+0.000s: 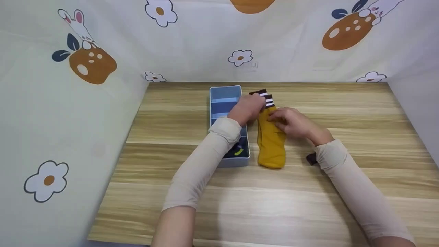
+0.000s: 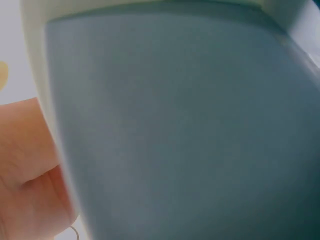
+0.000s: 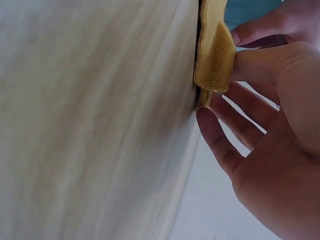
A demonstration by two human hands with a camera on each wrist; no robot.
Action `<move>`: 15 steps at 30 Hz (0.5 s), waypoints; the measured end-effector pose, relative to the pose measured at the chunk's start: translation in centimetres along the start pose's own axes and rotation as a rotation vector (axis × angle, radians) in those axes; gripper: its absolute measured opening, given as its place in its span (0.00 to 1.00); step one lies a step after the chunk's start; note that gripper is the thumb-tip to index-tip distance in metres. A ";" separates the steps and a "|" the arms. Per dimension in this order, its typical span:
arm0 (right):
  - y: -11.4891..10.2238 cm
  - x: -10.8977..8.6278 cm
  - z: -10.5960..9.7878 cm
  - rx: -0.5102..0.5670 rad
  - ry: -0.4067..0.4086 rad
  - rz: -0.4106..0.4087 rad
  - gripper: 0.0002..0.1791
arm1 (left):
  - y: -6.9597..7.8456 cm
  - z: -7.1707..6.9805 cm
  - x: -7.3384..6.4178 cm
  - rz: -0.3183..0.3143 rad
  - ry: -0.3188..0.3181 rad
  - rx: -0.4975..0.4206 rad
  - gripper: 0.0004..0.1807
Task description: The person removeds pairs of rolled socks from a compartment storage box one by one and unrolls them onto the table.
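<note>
A pair of mustard-yellow socks (image 1: 272,144) lies flat on the table, one over the other, their dark cuffs striped white and pointing away from me. My left hand (image 1: 247,107) grips the socks at the cuff end, reaching across the blue box. My right hand (image 1: 296,124) pinches the right edge of the socks just below the cuffs. Seen from the right wrist, the ribbed yellow fabric (image 3: 217,60) is raised at that edge, with the right thumb against it and the fingers beneath. Part of the left hand (image 3: 287,25) shows behind it.
A long blue divided box (image 1: 236,162) stands just left of the socks. Its front compartment holds a dark item with a yellow-green mark (image 1: 239,152), partly hidden by the left sleeve. A small dark item (image 1: 311,158) lies by the right cuff. Patterned cloth walls border the table.
</note>
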State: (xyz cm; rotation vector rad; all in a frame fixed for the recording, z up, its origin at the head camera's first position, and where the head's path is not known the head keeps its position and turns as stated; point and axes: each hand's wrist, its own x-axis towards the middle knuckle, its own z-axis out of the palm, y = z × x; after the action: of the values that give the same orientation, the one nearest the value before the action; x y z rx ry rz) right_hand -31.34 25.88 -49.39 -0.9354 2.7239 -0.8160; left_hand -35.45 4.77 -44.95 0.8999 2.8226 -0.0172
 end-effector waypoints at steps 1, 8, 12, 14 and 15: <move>0.0 0.0 0.0 0.002 0.002 0.000 0.16 | 0.0 0.1 0.0 0.001 -0.006 0.002 0.09; 0.2 -0.2 -0.1 0.035 0.004 0.024 0.16 | 0.1 0.2 -0.1 0.008 -0.005 -0.003 0.10; 0.4 -0.3 -0.1 0.042 0.021 0.026 0.16 | 0.1 0.2 -0.2 0.013 0.002 -0.002 0.11; 0.4 -0.4 -0.2 0.044 0.029 0.028 0.16 | 0.1 0.2 -0.2 0.015 0.007 0.001 0.11; 0.5 -0.4 -0.2 0.043 0.031 0.027 0.16 | 0.2 0.2 -0.2 0.016 0.008 0.002 0.11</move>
State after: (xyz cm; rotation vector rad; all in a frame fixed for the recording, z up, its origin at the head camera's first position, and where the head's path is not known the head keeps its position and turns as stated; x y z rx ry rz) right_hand -31.32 26.49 -49.52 -0.8823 2.7273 -0.8867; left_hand -35.21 4.81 -45.07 0.9250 2.8229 -0.0139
